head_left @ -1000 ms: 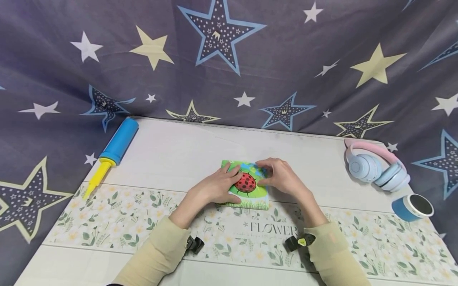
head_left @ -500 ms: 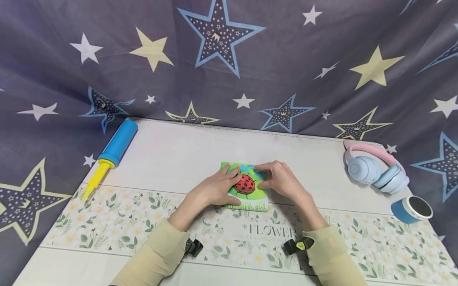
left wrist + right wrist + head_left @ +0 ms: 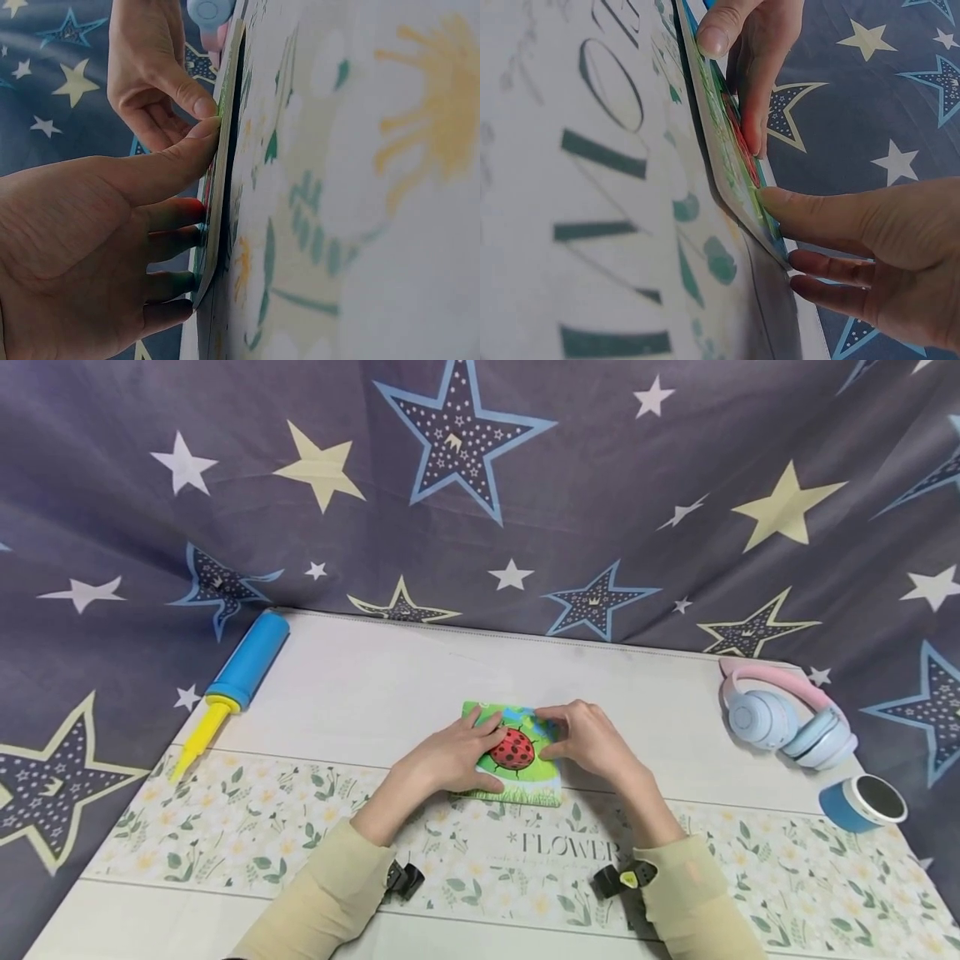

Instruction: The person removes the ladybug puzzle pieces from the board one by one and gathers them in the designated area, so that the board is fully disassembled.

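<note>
A thin square board [image 3: 513, 762] with a red ladybug on green grass lies flat on the table. My left hand [image 3: 450, 756] rests on its left part with fingers spread, thumb near the lower edge. In the left wrist view, the fingertips [image 3: 180, 214] of this hand touch the board's face [image 3: 214, 202]. At the upper right of the board is my right hand [image 3: 596, 739], its index finger by the top edge and its thumb beside the ladybug. The right wrist view has that thumb [image 3: 810, 210] touching the picture, while other fingers reach the board's edge.
A blue and yellow hand pump [image 3: 251, 660] lies at the left. Pale blue and pink headphones [image 3: 783, 714] and a blue cup-like container [image 3: 858, 803] with a dark top stand at the right. A star-patterned curtain [image 3: 420, 543] hangs behind the table [image 3: 360, 677].
The view has tilted very slightly, so everything sits a little lower in the picture. Both hands and the ladybug board keep their positions relative to each other.
</note>
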